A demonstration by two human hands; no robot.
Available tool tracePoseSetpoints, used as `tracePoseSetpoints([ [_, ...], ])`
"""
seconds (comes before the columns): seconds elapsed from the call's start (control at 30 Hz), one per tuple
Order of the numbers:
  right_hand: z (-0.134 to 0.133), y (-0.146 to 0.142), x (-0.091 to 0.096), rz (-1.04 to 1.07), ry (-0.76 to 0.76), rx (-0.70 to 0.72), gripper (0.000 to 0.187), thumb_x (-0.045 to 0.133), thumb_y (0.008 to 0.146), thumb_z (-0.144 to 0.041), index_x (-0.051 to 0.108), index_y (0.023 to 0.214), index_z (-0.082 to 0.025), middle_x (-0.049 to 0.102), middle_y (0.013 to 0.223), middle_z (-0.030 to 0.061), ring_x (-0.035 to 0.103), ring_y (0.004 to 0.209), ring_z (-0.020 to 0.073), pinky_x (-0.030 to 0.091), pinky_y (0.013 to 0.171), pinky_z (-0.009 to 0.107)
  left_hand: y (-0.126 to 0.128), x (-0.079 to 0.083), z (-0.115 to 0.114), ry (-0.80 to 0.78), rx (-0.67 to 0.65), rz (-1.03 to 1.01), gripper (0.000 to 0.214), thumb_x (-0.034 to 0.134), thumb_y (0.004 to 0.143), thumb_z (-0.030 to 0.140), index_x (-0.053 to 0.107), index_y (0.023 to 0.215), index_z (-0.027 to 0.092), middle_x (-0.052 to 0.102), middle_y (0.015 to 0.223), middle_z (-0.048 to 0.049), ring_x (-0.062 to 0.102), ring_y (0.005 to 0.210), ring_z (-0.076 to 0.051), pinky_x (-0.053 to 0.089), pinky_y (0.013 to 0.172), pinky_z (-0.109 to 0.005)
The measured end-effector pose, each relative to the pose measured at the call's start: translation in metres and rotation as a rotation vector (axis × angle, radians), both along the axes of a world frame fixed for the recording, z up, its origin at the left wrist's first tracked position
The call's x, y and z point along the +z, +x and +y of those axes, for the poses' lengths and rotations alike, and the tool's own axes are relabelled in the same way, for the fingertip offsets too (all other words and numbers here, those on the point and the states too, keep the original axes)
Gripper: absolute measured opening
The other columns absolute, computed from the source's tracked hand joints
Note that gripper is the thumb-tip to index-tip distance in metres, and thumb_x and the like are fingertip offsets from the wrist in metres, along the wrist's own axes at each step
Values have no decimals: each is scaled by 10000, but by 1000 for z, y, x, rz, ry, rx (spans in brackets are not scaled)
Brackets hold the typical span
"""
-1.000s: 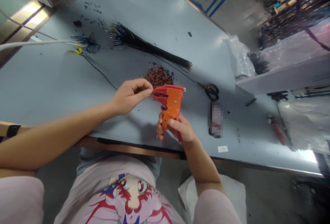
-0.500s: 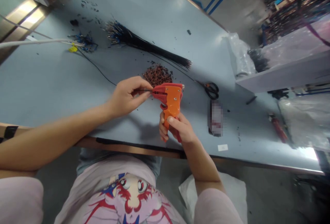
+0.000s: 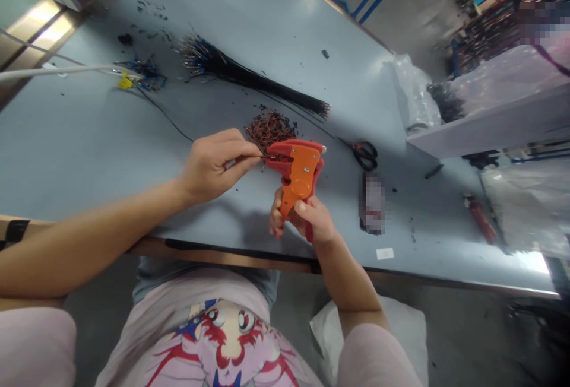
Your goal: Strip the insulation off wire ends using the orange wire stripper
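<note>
My right hand (image 3: 307, 221) is closed around the grip of an orange and red automatic wire stripper (image 3: 297, 172), with its jaws pointing left. My left hand (image 3: 216, 164) pinches a thin black wire (image 3: 266, 156) between thumb and fingers. The wire's tip goes into the stripper's jaws, and the fingertips nearly touch them. Just behind the jaws lies a heap of short reddish-brown wire pieces (image 3: 269, 130). A long bundle of black wires (image 3: 249, 75) with bare metal ends lies farther up the table.
The blue-grey workbench (image 3: 89, 138) is littered with black scraps. On it are black-handled scissors (image 3: 365, 155), a blue wire tangle (image 3: 142, 75), a white cable (image 3: 57, 72), a pixelated object (image 3: 371, 203), a red tool (image 3: 478, 221) and a plastic bag (image 3: 414, 93). A white shelf (image 3: 490, 120) stands at right.
The stripper has tilted, its top swinging to the right. My left hand has moved closer to the jaws, and less of the black wire shows between them.
</note>
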State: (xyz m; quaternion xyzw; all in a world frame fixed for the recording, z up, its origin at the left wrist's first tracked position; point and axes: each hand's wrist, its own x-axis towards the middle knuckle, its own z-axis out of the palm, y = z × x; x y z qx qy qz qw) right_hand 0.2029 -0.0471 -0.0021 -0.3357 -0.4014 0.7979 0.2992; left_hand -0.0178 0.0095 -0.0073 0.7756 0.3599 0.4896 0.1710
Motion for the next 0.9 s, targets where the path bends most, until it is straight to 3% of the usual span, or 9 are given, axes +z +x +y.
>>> tracePoseSetpoints([
  [0.1, 1, 1, -1, 21, 25, 51, 436, 662, 766, -507, 544, 965, -138, 609, 765, 43, 627, 649, 187, 527, 626, 367, 0, 2, -1, -25, 18, 10, 132, 549, 877, 240, 659, 827, 188, 554, 649, 10, 498, 593, -95, 419, 594, -228],
  [0.3, -1, -1, 0, -4, 102, 109, 390, 634, 796, -457, 555, 1010, -140, 605, 839, 79, 625, 745, 215, 514, 653, 369, -1, 4, -2, -12, -3, -3, 120, 549, 872, 227, 641, 810, 183, 556, 647, 10, 497, 590, -94, 414, 578, -229],
  [0.5, 6, 14, 9, -99, 285, -88, 426, 544, 820, -545, 536, 1046, -184, 572, 873, 68, 597, 761, 222, 509, 692, 407, 0, 1, 1, 158, 145, -45, 29, 593, 820, 178, 606, 799, 194, 604, 678, 7, 526, 614, -106, 453, 594, -252],
  [0.57, 8, 19, 12, -270, 399, -153, 403, 471, 866, -538, 519, 1069, -192, 571, 892, 66, 588, 772, 217, 501, 707, 401, -1, -1, 1, 263, 202, -64, 60, 608, 799, 160, 588, 827, 210, 606, 682, 13, 537, 616, -110, 464, 587, -257],
  [0.63, 8, 19, 12, -574, 591, -144, 381, 452, 892, -494, 508, 1111, -187, 587, 921, 77, 580, 800, 220, 480, 738, 396, -3, -2, 0, 382, 256, -85, 125, 621, 780, 154, 570, 869, 226, 598, 678, 20, 538, 602, -112, 470, 572, -263],
  [0.77, 3, 2, 6, -1248, 1060, 79, 454, 562, 831, -502, 550, 1132, -162, 614, 1002, 136, 540, 903, 282, 405, 804, 423, -7, -1, -3, 515, 288, -108, 135, 584, 796, 169, 542, 899, 246, 568, 656, 17, 534, 588, -122, 465, 533, -268],
  [0.83, 0, -8, 1, -1387, 1175, 185, 458, 601, 804, -519, 583, 1100, -170, 621, 995, 140, 523, 913, 293, 380, 812, 425, -9, 0, -4, 496, 259, -81, 145, 570, 807, 158, 537, 910, 254, 580, 678, 10, 551, 620, -127, 471, 545, -266],
  [0.9, -2, -14, -3, -1389, 1202, 254, 455, 610, 801, -530, 595, 1095, -183, 627, 984, 129, 520, 915, 288, 375, 819, 420, -9, 0, -5, 460, 202, -8, 168, 580, 802, 149, 538, 927, 253, 604, 709, 9, 570, 650, -128, 474, 567, -263],
])
